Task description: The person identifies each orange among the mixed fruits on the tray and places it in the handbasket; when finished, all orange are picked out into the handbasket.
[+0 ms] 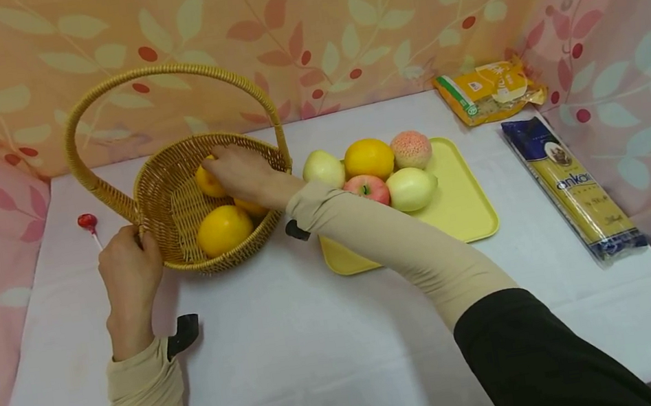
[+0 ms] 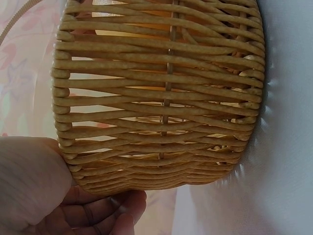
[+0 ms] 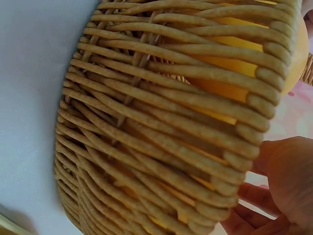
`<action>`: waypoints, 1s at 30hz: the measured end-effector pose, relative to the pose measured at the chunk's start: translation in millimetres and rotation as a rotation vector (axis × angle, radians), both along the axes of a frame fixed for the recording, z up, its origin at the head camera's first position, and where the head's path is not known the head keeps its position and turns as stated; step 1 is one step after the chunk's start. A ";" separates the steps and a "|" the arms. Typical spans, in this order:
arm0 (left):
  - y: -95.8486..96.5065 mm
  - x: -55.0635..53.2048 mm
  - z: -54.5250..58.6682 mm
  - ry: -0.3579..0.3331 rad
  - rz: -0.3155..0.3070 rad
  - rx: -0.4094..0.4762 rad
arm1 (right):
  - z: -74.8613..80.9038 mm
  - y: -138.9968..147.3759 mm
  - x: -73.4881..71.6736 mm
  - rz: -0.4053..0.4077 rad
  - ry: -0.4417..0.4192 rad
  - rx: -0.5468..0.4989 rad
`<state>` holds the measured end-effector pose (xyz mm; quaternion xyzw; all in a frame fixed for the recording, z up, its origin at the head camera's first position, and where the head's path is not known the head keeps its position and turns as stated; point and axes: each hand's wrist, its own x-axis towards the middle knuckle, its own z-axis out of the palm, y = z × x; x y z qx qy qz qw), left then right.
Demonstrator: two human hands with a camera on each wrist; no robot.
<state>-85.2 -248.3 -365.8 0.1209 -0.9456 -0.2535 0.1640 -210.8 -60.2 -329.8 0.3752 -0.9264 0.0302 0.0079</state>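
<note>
My left hand (image 1: 131, 265) grips the left rim of a wicker basket (image 1: 177, 217), by the foot of its tall handle (image 1: 163, 70). My right hand (image 1: 243, 173) reaches in over the basket's right side, with its fingers round an orange (image 1: 208, 180) near the back. A larger yellow-orange fruit (image 1: 225, 231) lies at the front of the basket, and another fruit (image 1: 251, 206) is partly hidden under my right wrist. Through the weave in the right wrist view, yellow fruit (image 3: 230, 63) shows. The left wrist view has my curled fingers (image 2: 105, 213) at the rim.
Right of the basket, a yellow tray (image 1: 464, 211) bears several fruits, among them a red apple (image 1: 368, 188) and a pink peach-like fruit (image 1: 412, 149). A red lollipop (image 1: 87, 222) lies at left. An orange packet (image 1: 491, 93) and a pasta packet (image 1: 573, 189) lie far right.
</note>
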 end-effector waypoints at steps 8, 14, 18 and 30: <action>0.7 0.7 0.2 0.023 0.003 -0.004 | -0.4 1.0 0.6 -0.013 -0.018 0.024; -0.2 1.9 0.0 0.012 0.005 0.000 | -0.2 1.6 3.1 -0.020 -0.022 0.032; -0.8 2.0 -0.7 0.008 0.006 0.000 | 1.9 3.1 6.5 -0.019 -0.028 0.018; 0.5 0.5 0.8 0.004 0.001 0.009 | 42.6 44.5 36.5 0.069 -0.061 -0.054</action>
